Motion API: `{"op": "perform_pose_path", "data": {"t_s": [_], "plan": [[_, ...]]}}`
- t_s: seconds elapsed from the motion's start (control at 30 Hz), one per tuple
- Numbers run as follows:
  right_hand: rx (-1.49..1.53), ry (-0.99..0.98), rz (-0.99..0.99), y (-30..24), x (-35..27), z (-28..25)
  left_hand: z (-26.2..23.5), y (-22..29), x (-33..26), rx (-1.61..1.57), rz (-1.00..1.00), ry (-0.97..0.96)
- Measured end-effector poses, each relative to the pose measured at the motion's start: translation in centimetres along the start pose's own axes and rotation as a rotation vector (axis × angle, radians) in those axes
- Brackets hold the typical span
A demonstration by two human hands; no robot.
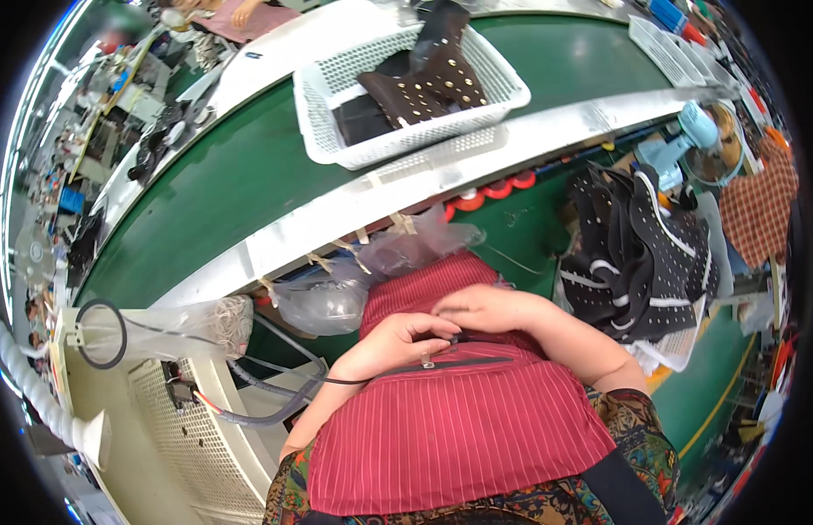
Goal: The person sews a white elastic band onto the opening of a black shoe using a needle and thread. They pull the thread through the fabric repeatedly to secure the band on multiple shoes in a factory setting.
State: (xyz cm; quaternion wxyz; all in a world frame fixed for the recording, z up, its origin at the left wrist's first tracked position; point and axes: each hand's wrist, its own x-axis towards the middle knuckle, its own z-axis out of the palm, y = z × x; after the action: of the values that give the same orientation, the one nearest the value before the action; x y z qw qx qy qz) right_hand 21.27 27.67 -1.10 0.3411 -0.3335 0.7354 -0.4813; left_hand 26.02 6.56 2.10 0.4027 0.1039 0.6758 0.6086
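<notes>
Both my hands rest in my lap on a red striped apron (459, 429). My left hand (404, 336) is curled at the apron's zip pocket, its fingers bent around a small dark item that I cannot make out. Over it lies my right hand (487, 308), fingers closed and pointing left, touching the left hand's fingers. A thin black band circles my left wrist.
A green conveyor belt (223, 188) runs ahead with a white mesh basket (332, 131) holding dark brown studded shoe uppers (424, 87). Clear plastic bags (336, 293) hang from clips under the metal rail. A pile of black dotted uppers (638, 254) sits at my right, a white machine (179, 420) at my left.
</notes>
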Motion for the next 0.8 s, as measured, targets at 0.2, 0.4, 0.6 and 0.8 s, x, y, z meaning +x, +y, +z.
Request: {"op": "perform_pose_path", "data": {"t_s": [0.2, 0.4, 0.6, 0.8], "plan": [[0.042, -0.217, 0.090, -0.5, -0.6, -1.7, -0.7, -2.8, -0.8, -0.182, 0.055, 0.018], [0.101, 0.042, 0.175, 0.5, -3.4, -1.7, -1.0, -3.1, -1.1, -0.423, 0.054, 0.071], [0.252, 0.348, 0.233, 1.6, -5.1, -4.6, -5.5, -6.4, -1.3, -0.943, 0.537, 0.327], [-0.180, 0.505, 0.150, 0.8, -4.2, -6.7, -9.6, -10.5, -5.4, -1.208, 0.629, 0.627]]}}
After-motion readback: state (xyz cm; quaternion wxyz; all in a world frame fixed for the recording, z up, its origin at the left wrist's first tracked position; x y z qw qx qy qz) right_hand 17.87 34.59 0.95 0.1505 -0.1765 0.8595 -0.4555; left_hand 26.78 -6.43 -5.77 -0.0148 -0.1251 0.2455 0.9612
